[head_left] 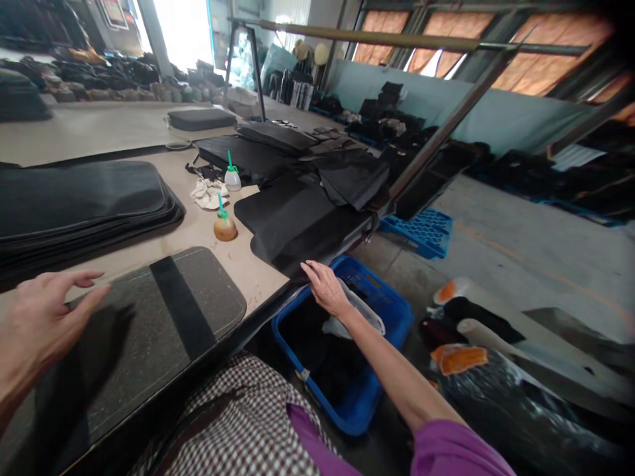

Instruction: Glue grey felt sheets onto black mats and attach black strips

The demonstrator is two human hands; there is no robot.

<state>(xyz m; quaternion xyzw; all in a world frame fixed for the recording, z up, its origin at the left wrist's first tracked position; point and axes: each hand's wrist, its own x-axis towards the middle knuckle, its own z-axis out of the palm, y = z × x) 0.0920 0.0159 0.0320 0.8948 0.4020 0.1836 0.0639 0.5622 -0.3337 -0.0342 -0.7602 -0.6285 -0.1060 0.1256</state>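
Note:
My left hand (54, 314) hovers above a dark grey panel (139, 311) with rounded corners, its thumb and fingers apart and nothing between them. Black straps (182, 307) cross the panel, which lies along the near table edge. My right hand (325, 285) reaches past that edge over a blue plastic basket (394, 324), fingers stretched out near a stack of black sheets (302, 218); it holds nothing that I can see. Inside the basket are dark pieces and a translucent plastic bag (342, 324), partly hidden by my right forearm.
A squeeze bottle of brown liquid (225, 227), a white one (232, 177) and a crumpled cloth (209, 193) stand beyond the panel. Stacked black panels (84, 201) lie left. Wrapped rolls (520, 390) and a blue pallet (421, 231) occupy the floor at right. A metal frame (446, 125) rises above.

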